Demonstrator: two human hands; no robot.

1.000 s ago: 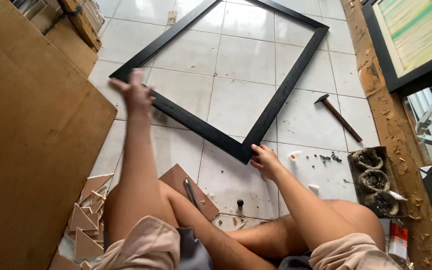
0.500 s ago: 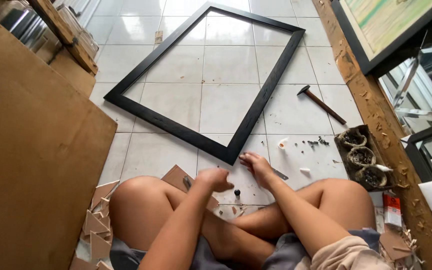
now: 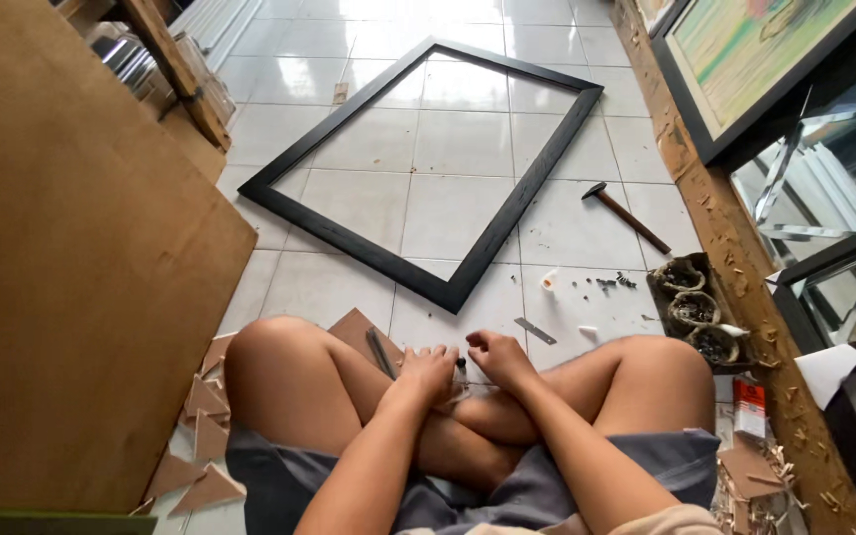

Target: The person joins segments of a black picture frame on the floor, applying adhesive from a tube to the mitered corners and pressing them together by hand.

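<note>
Resting at lower centre, our left hand (image 3: 430, 372) and right hand (image 3: 494, 355) curl fingers together; red-and-white package (image 3: 748, 407) lies lower right.

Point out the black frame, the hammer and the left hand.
black frame (image 3: 364, 250), head view, on its near-left rail.
hammer (image 3: 636, 222), head view, mid-handle.
left hand (image 3: 430, 374), head view, back of the hand.
</note>
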